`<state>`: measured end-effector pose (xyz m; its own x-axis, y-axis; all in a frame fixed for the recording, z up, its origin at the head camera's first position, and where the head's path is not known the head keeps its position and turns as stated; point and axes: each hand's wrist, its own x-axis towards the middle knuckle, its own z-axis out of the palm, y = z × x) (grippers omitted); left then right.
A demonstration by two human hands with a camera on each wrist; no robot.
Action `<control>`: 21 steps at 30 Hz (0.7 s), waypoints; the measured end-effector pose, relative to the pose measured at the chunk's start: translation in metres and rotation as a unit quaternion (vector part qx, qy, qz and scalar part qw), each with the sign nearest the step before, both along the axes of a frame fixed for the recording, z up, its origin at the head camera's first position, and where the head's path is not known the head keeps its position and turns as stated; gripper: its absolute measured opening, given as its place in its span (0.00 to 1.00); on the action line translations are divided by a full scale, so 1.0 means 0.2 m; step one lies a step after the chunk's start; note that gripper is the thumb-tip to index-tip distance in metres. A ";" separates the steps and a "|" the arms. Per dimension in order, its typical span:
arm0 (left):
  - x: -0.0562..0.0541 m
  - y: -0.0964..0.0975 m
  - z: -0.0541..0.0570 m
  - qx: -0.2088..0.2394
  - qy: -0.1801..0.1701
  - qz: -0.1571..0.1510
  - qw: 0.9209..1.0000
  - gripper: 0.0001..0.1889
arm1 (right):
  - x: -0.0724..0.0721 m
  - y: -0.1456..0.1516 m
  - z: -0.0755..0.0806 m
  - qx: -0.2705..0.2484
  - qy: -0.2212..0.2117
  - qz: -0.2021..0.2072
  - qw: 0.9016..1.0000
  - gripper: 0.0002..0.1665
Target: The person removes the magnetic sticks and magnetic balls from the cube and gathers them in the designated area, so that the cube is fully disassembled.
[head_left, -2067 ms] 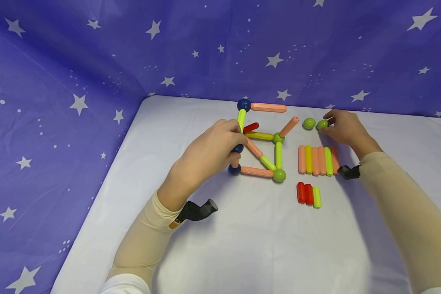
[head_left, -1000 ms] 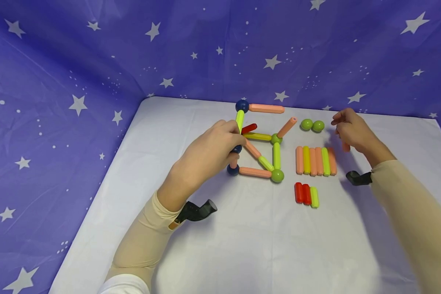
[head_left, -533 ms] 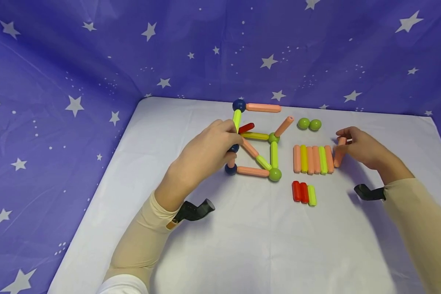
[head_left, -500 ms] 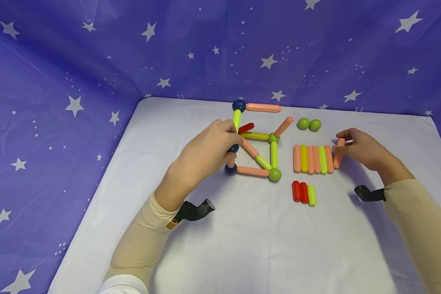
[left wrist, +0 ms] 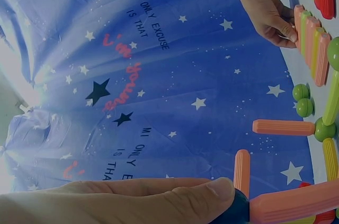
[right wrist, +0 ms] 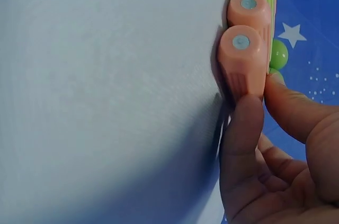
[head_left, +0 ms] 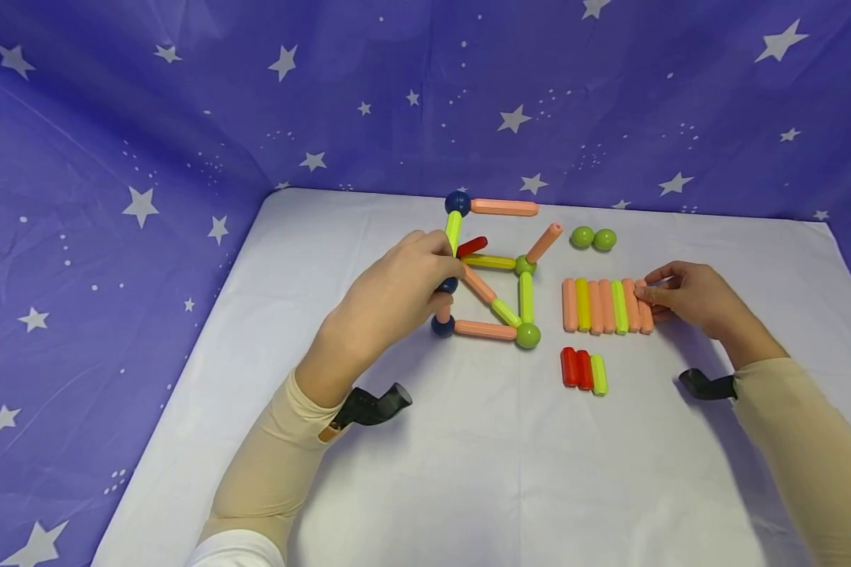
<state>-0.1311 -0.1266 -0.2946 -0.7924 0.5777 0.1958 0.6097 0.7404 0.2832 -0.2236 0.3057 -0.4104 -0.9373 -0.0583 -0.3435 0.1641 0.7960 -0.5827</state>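
My left hand (head_left: 390,295) pinches a dark blue ball (head_left: 448,286) of a frame built from magnetic sticks and balls. In the left wrist view the thumb presses against this ball (left wrist: 237,208), beside a salmon stick (left wrist: 296,203). The frame also has green balls (head_left: 528,335) at its right corners and a salmon stick (head_left: 544,243) slanting upward. My right hand (head_left: 698,299) pinches a salmon magnetic stick (head_left: 645,316) at the right end of a row of sticks. The right wrist view shows the stick's metal-tipped end (right wrist: 241,49), thumb and finger on its far part.
Two green balls (head_left: 593,238) sit together behind the stick row (head_left: 596,307). Two short red sticks (head_left: 577,368) and a short lime one (head_left: 599,375) lie in front of it. A purple starry cloth (head_left: 397,79) hangs behind the white table (head_left: 411,488).
My right hand has left the green balls, which now sit closer together. It has brought a salmon stick leftward against the row's right end. My left hand keeps its hold on the blue ball.
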 end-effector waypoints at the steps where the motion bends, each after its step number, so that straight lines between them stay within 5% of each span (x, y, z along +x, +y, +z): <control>1: 0.00 0.00 0.00 0.000 0.001 0.000 1.000 0.12 | 0.00 0.00 0.00 -0.005 0.000 0.000 1.000 0.40; 6: 0.00 0.00 0.00 -0.002 0.003 -0.001 1.000 0.11 | 0.00 -0.01 0.00 -0.020 -0.009 0.006 1.000 0.38; 10: -0.01 0.00 0.00 -0.003 0.004 -0.001 1.000 0.11 | 0.00 -0.02 0.04 0.022 0.006 0.014 1.000 0.42; 16: 0.00 0.01 0.01 -0.003 0.003 -0.001 1.000 0.11 | -0.01 -0.16 0.16 0.068 0.127 0.043 0.989 0.39; 21: 0.00 0.01 0.00 -0.004 -0.002 0.003 1.000 0.11 | 0.00 -0.38 0.27 0.030 0.230 0.157 0.960 0.34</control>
